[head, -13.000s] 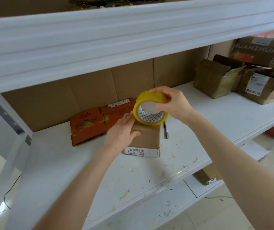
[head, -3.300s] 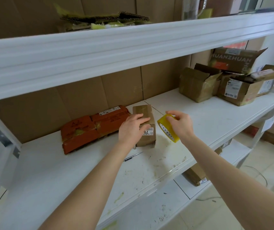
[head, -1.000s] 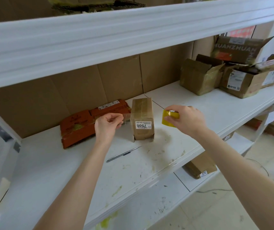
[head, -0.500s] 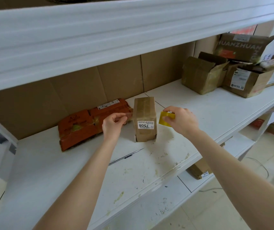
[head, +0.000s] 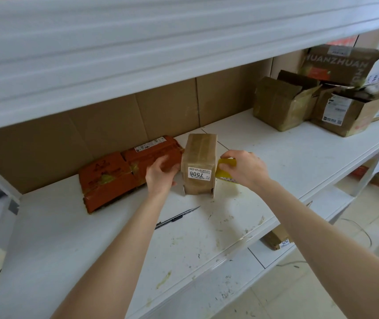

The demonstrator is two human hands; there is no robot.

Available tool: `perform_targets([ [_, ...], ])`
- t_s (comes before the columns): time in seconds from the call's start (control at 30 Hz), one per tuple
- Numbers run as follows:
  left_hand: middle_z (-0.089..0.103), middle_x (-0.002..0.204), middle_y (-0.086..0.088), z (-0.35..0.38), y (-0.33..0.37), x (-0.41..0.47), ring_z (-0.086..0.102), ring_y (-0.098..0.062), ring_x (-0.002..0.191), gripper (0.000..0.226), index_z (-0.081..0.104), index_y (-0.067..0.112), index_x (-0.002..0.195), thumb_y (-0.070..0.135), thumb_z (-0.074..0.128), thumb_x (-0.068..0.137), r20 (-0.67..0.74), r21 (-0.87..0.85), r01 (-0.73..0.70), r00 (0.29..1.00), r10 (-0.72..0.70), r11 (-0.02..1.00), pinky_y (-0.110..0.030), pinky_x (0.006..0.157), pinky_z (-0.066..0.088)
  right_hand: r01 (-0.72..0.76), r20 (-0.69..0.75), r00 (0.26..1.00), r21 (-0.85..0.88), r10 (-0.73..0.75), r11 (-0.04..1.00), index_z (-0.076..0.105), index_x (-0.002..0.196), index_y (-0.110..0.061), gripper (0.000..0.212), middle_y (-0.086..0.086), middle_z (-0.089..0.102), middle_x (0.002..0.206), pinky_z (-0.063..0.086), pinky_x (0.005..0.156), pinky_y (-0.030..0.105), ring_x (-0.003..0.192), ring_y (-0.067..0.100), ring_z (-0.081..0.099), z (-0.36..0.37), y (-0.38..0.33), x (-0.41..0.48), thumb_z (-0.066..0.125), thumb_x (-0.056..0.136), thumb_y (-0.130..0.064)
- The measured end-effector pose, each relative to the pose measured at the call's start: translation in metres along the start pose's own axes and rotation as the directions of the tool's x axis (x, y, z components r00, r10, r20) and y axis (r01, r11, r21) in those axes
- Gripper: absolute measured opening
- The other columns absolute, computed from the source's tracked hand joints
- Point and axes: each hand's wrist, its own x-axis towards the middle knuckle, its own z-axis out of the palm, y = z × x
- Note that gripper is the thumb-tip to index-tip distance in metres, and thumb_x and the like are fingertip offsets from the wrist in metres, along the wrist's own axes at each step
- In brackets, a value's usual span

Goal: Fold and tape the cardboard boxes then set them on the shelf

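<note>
A small brown cardboard box [head: 199, 157] with a white "7506" label stands upright on the white shelf [head: 287, 157]. My left hand [head: 161, 174] is at the box's left side, fingers curled against it. My right hand [head: 246, 170] holds a yellow tape roll [head: 224, 172] against the box's right side. I cannot make out a tape strip between roll and box.
A flat orange-red package [head: 124, 171] lies left of the box, behind my left hand. A slim utility knife [head: 177, 218] lies on the shelf in front. Open brown boxes [head: 282, 102] stand at the right end. Another box [head: 278, 238] sits on the lower shelf.
Both hands have closed in on the upright box: the left hand came up to its left side and the right hand brought the tape roll against its right side.
</note>
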Motion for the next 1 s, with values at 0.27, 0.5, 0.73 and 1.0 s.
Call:
perform_targets([
  [0.27,0.058,0.132,-0.006,0.022,0.013,-0.037,0.047,-0.019,0.129,0.035,0.059,0.008,0.126,0.001,0.055,0.092,0.247,0.346,-0.747,0.656,0.713,0.568,-0.034,0.113,0.031,0.040,0.030,0.999,0.030,-0.041,0.999,0.060,0.121,-0.032,0.033,-0.002,0.064,0.111,0.046,0.076,0.032,0.101,0.022,0.056,0.003,-0.002,0.004,0.058,0.091,-0.046],
  [0.5,0.059,0.131,-0.001,0.025,0.007,-0.025,0.051,-0.016,0.127,0.039,0.062,0.013,0.125,-0.004,0.057,0.090,0.229,0.392,-0.714,0.686,0.691,0.580,-0.032,0.110,0.036,0.039,0.226,0.964,0.408,-0.142,0.912,0.058,0.124,-0.034,0.038,-0.007,0.060,0.110,0.047,0.081,0.019,0.101,0.018,0.059,-0.008,0.047,-0.015,0.062,0.088,-0.046],
  [0.73,0.063,0.126,0.000,0.026,0.009,-0.025,0.054,-0.016,0.124,0.038,0.065,0.013,0.120,-0.006,0.058,0.088,0.205,0.397,-0.699,0.699,0.685,0.594,-0.037,0.105,0.044,0.078,0.115,0.987,0.265,-0.112,0.961,0.059,0.125,-0.027,0.044,-0.006,0.058,0.105,0.049,0.081,0.031,0.096,0.016,0.055,-0.006,0.046,-0.013,0.061,0.088,-0.051],
  [1.0,0.061,0.129,-0.002,0.030,0.013,-0.029,0.051,-0.017,0.127,0.036,0.064,0.012,0.121,-0.005,0.054,0.090,0.209,0.314,-0.671,0.739,0.640,0.672,-0.034,0.112,0.034,0.026,0.063,0.997,0.152,-0.036,0.988,0.053,0.129,-0.035,0.039,0.000,0.062,0.111,0.044,0.076,0.031,0.094,0.017,0.049,0.002,0.058,-0.015,0.054,0.092,-0.048],
])
